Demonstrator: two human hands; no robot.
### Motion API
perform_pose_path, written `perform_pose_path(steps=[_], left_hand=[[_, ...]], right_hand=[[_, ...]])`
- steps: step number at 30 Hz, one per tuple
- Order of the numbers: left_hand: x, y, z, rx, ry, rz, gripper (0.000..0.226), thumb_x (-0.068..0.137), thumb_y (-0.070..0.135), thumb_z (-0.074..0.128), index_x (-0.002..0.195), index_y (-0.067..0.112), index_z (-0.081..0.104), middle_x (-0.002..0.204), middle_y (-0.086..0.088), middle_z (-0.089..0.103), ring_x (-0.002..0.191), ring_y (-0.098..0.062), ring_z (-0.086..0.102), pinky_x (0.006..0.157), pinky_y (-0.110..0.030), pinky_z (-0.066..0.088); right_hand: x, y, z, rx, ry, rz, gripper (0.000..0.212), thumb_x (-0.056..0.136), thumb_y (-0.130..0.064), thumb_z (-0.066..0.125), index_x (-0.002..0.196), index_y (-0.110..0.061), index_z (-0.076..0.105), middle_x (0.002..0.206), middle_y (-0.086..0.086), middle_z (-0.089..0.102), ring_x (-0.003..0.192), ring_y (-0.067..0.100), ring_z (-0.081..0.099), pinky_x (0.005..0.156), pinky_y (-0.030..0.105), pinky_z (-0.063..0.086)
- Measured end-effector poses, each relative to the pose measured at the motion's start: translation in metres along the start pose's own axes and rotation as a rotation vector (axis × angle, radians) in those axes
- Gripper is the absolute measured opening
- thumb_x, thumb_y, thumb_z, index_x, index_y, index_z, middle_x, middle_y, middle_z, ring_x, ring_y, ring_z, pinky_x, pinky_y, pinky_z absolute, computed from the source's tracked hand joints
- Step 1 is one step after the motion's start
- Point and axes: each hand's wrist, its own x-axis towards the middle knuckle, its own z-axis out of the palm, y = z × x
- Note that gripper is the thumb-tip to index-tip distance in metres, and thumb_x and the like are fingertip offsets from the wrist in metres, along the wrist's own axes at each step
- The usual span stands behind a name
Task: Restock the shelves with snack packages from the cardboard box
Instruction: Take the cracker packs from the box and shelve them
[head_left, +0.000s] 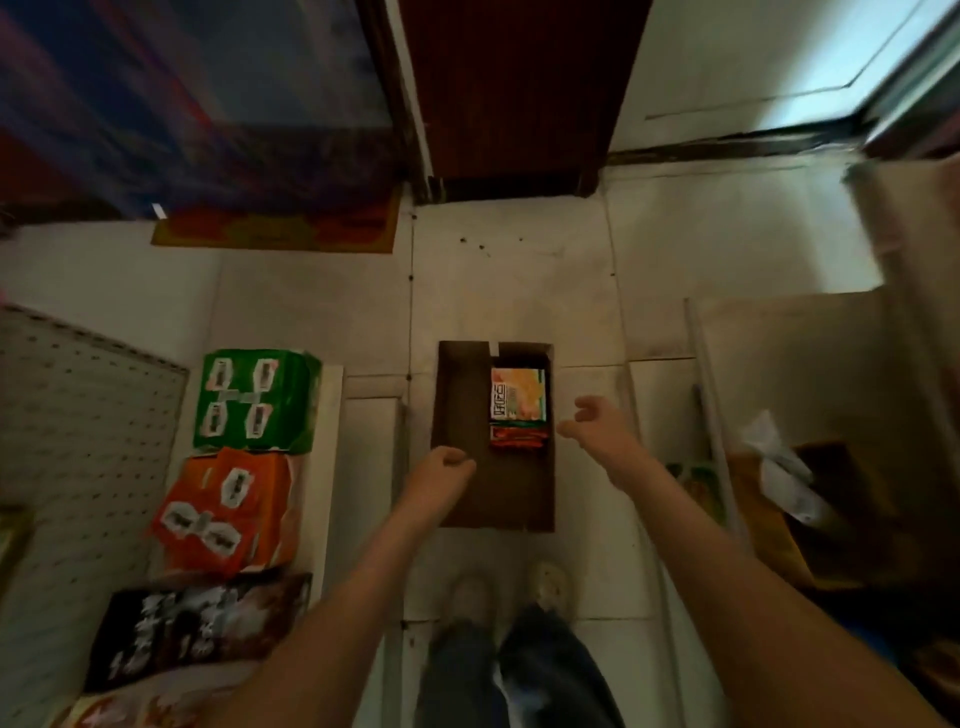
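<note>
An open brown cardboard box (462, 405) lies on the tiled floor straight ahead of me. A small stack of snack packages (518, 402) sits in its far right corner, orange and yellow on top, red below. The rest of the box floor is bare. My left hand (441, 470) hovers over the box's left side with the fingers curled in and nothing in it. My right hand (597, 428) hangs above the box's right edge, just right of the packages, fingers spread and empty.
A low shelf on the left carries a green multipack (254, 400), an orange multipack (228, 512) and a dark package (197, 629), beside a pegboard panel (78, 415). Another cardboard box (810, 514) with white paper stands right. My feet (509, 592) are below the box.
</note>
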Motion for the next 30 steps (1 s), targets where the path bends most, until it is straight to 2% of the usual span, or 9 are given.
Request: perform_pose_path(steps=[3,5,9,13,18,22,25,28,30], left_hand=[[0.081,-0.007,0.027,-0.167,-0.026,-0.109,0.03,0.093,0.025,0.054,0.12,0.011,0.055,0.101,-0.008,0.062,0.099,-0.026,0.061,0.088,-0.038,0.049],[0.145,-0.017,0.053,-0.224,-0.042,-0.167,0.027,0.093,0.024,0.054,0.117,0.012,0.055,0.098,-0.006,0.061,0.097,-0.023,0.061,0.088,-0.037,0.05],[0.225,-0.026,0.09,-0.328,-0.061,-0.241,0.03,0.093,0.023,0.055,0.121,0.012,0.051,0.1,-0.003,0.056,0.093,-0.017,0.054,0.084,-0.033,0.046],[0.28,-0.034,0.121,-0.384,-0.081,-0.237,0.053,0.093,0.019,0.056,0.141,0.017,0.034,0.128,-0.003,0.05,0.114,-0.018,0.047,0.092,-0.033,0.039],[0.324,-0.039,0.134,-0.351,0.007,-0.255,0.073,0.091,0.035,0.058,0.15,0.018,0.018,0.148,-0.008,0.036,0.132,-0.028,0.04,0.107,-0.041,0.037],[0.344,-0.044,0.14,-0.392,0.022,-0.268,0.071,0.086,0.039,0.062,0.145,0.014,0.031,0.139,-0.008,0.049,0.122,-0.027,0.05,0.103,-0.046,0.043],[0.349,-0.046,0.139,-0.408,0.023,-0.287,0.074,0.083,0.042,0.065,0.144,0.011,0.034,0.136,-0.008,0.051,0.12,-0.027,0.052,0.102,-0.044,0.044],[0.353,-0.048,0.132,-0.391,0.057,-0.266,0.042,0.094,0.046,0.049,0.119,0.013,0.055,0.104,-0.002,0.061,0.094,-0.018,0.057,0.086,-0.033,0.046],[0.352,-0.051,0.128,-0.383,0.098,-0.262,0.036,0.098,0.048,0.037,0.102,0.018,0.057,0.09,0.001,0.058,0.083,-0.015,0.054,0.078,-0.032,0.042]], right_hand=[[0.071,0.025,0.024,0.08,-0.05,0.05,0.051,0.087,-0.006,0.061,0.133,-0.003,0.04,0.104,0.0,0.055,0.08,0.005,0.051,0.066,0.013,0.043],[0.127,0.05,0.042,0.128,-0.059,0.094,0.049,0.087,-0.003,0.061,0.131,-0.003,0.04,0.094,-0.005,0.052,0.073,0.002,0.048,0.058,0.012,0.039],[0.207,0.09,0.071,0.167,-0.1,0.124,0.049,0.081,-0.002,0.066,0.126,-0.002,0.046,0.118,0.006,0.06,0.099,0.018,0.061,0.079,0.025,0.049],[0.267,0.118,0.101,0.16,-0.047,0.102,0.041,0.079,-0.004,0.068,0.115,-0.014,0.051,0.104,-0.001,0.061,0.097,0.016,0.06,0.084,0.033,0.051],[0.301,0.128,0.137,-0.096,0.121,-0.016,0.067,0.075,-0.02,0.071,0.134,-0.01,0.04,0.127,0.01,0.047,0.119,0.025,0.048,0.099,0.045,0.046],[0.309,0.125,0.143,-0.042,0.171,0.069,0.079,0.078,-0.036,0.071,0.141,-0.012,0.03,0.136,0.012,0.041,0.128,0.03,0.04,0.103,0.049,0.041],[0.313,0.125,0.141,-0.047,0.146,0.126,0.082,0.079,-0.033,0.071,0.144,-0.013,0.025,0.14,0.011,0.034,0.132,0.03,0.034,0.107,0.049,0.035],[0.315,0.129,0.143,-0.072,0.128,0.132,0.078,0.082,-0.027,0.068,0.145,-0.014,0.023,0.14,0.011,0.03,0.132,0.029,0.032,0.107,0.044,0.035],[0.315,0.131,0.145,-0.077,0.111,0.132,0.074,0.083,-0.026,0.065,0.145,-0.014,0.025,0.141,0.012,0.027,0.133,0.03,0.029,0.107,0.042,0.032]])
